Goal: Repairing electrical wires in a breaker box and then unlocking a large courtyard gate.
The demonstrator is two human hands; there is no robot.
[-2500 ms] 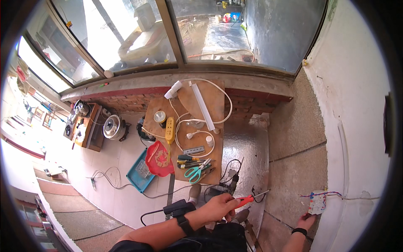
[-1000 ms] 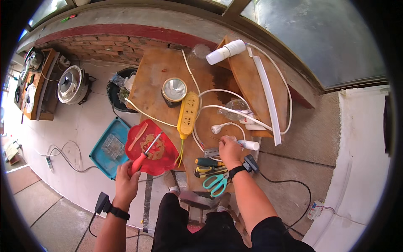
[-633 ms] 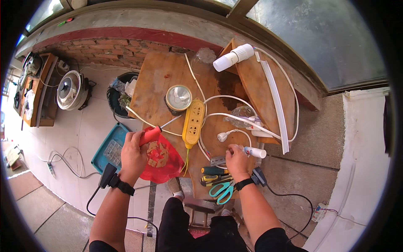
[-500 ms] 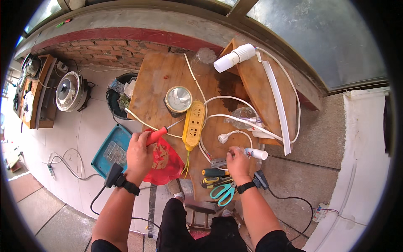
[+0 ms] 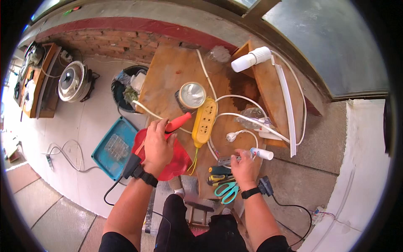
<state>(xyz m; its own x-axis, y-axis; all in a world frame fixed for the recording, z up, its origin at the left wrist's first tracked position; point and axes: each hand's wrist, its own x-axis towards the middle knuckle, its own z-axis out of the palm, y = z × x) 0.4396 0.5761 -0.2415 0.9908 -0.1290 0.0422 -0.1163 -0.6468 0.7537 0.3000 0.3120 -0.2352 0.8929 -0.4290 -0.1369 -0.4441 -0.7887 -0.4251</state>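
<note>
My left hand (image 5: pixel 158 147) is closed round one end of a red-handled screwdriver (image 5: pixel 179 122). The handle's thick end points up and to the right, toward a yellow power strip (image 5: pixel 204 122); its shaft is mostly hidden. Under that hand is a red plastic bag or basin (image 5: pixel 179 158). My right hand (image 5: pixel 245 169) has its fingers apart, thumb and fingertips at the end of a small grey metal strip (image 5: pixel 226 161). A white tube with a blue band (image 5: pixel 262 153) lies just beyond those fingers. Teal-handled scissors (image 5: pixel 226 192) and several screwdrivers (image 5: pixel 219 170) lie beside the right wrist.
On the wooden table (image 5: pixel 168 71) stand a round lamp (image 5: pixel 192 95) and a white plug (image 5: pixel 231 137) with cable. A white cylindrical fitting (image 5: pixel 251 59) lies on a raised board. A teal tray (image 5: pixel 100 147) and a black bin (image 5: pixel 119 94) are on the left floor.
The screwdriver has turned in my left hand: its shaft pointed up-right before, now its handle does. My right fingers have spread from a pinch. The whole view has shifted slightly.
</note>
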